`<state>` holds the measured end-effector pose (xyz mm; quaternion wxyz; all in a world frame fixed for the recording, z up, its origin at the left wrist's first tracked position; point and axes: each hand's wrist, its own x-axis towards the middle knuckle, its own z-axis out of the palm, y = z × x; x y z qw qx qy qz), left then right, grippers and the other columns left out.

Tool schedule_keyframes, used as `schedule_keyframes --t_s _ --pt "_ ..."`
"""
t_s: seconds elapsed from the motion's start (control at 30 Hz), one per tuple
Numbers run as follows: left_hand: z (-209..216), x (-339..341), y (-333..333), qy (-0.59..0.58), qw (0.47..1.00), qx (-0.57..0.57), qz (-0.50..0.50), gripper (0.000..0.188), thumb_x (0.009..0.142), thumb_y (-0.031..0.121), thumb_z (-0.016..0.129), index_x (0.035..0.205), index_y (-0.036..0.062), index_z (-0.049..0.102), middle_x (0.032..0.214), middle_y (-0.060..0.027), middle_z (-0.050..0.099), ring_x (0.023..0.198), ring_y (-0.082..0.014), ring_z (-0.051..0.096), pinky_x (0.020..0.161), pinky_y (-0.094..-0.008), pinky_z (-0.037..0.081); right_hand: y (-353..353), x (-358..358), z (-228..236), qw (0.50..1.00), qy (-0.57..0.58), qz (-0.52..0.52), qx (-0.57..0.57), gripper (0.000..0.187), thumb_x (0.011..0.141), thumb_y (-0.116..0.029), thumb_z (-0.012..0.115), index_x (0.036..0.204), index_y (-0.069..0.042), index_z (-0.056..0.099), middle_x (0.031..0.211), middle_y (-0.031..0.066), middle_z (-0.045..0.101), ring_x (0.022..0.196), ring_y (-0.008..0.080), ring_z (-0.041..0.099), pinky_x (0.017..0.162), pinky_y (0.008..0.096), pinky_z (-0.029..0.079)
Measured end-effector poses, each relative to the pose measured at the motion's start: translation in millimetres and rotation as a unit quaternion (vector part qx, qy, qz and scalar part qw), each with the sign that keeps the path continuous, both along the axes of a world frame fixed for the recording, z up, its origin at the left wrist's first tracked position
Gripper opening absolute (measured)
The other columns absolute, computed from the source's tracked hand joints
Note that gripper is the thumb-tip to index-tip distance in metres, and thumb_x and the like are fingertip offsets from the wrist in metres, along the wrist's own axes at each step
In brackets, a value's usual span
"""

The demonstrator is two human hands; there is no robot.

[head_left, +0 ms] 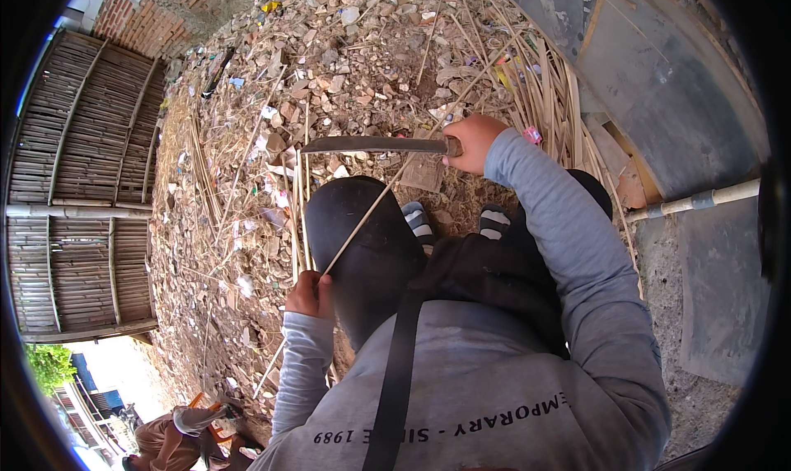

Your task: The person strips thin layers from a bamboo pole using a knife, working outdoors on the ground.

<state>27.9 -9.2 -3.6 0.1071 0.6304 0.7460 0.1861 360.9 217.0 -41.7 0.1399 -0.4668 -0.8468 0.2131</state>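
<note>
My right hand (474,144) is closed round the wooden handle of a machete (371,144), out in front of my knees. Its long dark blade points left, level across the view. Beside my left thigh, my left hand (310,295) grips a thin, pale stick (358,226) that slants up to the right over my knee. The stick crosses the blade near the handle; whether the two touch, I cannot tell. More thin strips (298,199) run upward just beyond my left hand, and I cannot make out if it holds these too.
Stony ground (329,67) with rubble and litter spreads ahead. Long dry strips (552,100) lie heaped at the right, beside grey panels (667,67). A bamboo wall (78,125) stands at the left. Another person (177,438) is at the lower left. A small board (423,173) lies before my feet.
</note>
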Motion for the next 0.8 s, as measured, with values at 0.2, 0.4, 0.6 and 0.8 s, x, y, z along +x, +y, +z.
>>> schedule_keyframes --t_s 0.2,0.4,0.6,0.8 --pt "-5 -17 4 0.010 0.998 -0.055 -0.011 0.039 0.096 0.039 0.050 0.085 0.0024 0.058 0.068 -0.0219 0.061 0.064 -0.0430 0.059 0.057 -0.0476 0.045 0 2 1 1.000 0.003 0.001 -0.013 0.039 0.074 -0.037 0.074 0.097 -0.006 0.067 0.073 0.0180 0.064 0.074 0.0364 0.065 0.068 0.0453 0.051" --pt "-8 -22 -1 0.019 0.996 -0.088 -0.010 0.047 0.098 0.043 0.045 0.076 0.0022 0.052 0.062 -0.0240 0.056 0.061 -0.0465 0.055 0.054 -0.0515 0.040 -2 1 6 1.000 0.007 0.005 -0.019 0.043 0.071 -0.036 0.076 0.099 -0.003 0.066 0.072 0.0186 0.064 0.073 0.0368 0.065 0.069 0.0451 0.051" --pt "-18 -27 -10 0.012 0.997 -0.079 -0.005 0.048 0.098 0.043 0.043 0.076 0.0027 0.055 0.064 -0.0250 0.057 0.062 -0.0475 0.056 0.055 -0.0530 0.041 1 4 2 0.996 0.077 0.029 -0.017 0.040 0.071 -0.033 0.073 0.094 -0.002 0.064 0.073 0.0198 0.063 0.073 0.0381 0.064 0.068 0.0448 0.050" --pt "-24 -31 -12 0.027 0.996 -0.084 0.014 0.050 0.098 0.045 0.042 0.077 0.0031 0.057 0.066 -0.0252 0.058 0.066 -0.0473 0.058 0.058 -0.0526 0.043 10 5 -1 0.999 0.036 -0.011 -0.024 0.041 0.073 -0.035 0.071 0.096 -0.001 0.064 0.073 0.0196 0.063 0.073 0.0367 0.064 0.067 0.0445 0.049"
